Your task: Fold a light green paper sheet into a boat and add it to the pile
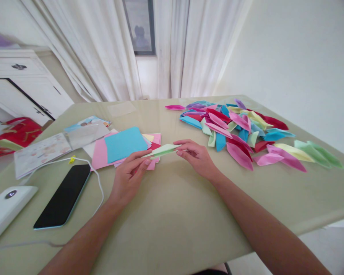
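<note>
A pale green folded paper boat [164,151], long and narrow with pointed ends, is held level above the table between my two hands. My left hand [131,172] pinches its left end between thumb and fingers. At the right end, the thumb and fingertips of my right hand [196,156] are closed on the other tip. Just behind my left hand lies a stack of coloured paper sheets [126,144], blue on top, with pink and red edges showing. To the right spreads a heap of similar folded papers [218,119] in pink, blue, red, purple, yellow and green.
A black-screened phone [63,196] and a white power bank [8,210] with a white cable [101,183] lie at the left. Behind them are printed cards or packets [43,152]. A red bag [20,133] stands beyond the left table edge. White curtains [103,46] hang behind the table.
</note>
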